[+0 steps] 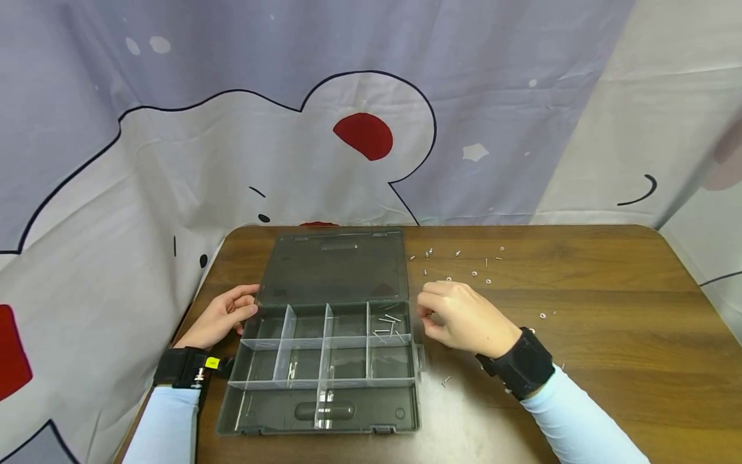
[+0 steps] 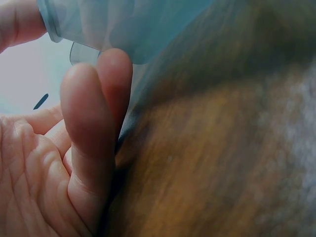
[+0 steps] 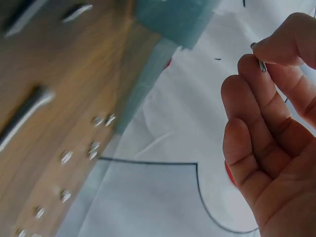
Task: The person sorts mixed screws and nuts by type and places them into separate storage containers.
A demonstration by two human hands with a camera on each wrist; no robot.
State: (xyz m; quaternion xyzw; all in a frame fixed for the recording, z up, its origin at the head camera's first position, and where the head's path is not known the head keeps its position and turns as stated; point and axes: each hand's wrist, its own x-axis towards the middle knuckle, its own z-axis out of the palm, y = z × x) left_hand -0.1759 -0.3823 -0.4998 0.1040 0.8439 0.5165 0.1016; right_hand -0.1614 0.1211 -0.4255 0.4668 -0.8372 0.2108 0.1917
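My left hand (image 1: 223, 316) lies at the left edge of an open grey plastic compartment box (image 1: 365, 422). Its thumb touches the rim near the hinge, while the other fingers rest by the side, some loosely bent in the left wrist view. To the right of the box, my right hand (image 1: 464, 316) is held over the table. Between thumb and forefinger it pinches a small metal screw (image 3: 262, 65), which the back of the hand hides in the head view. Several screws (image 1: 392, 318) lie in the box's upper right compartment.
The box's translucent lid (image 1: 336, 267) lies folded back on the wooden table (image 1: 614, 303). Several small screws and nuts (image 1: 474, 274) are scattered behind and right of my right hand. Another screw (image 1: 446, 381) lies nearer me. A patterned curtain (image 1: 243, 154) hangs behind the table.
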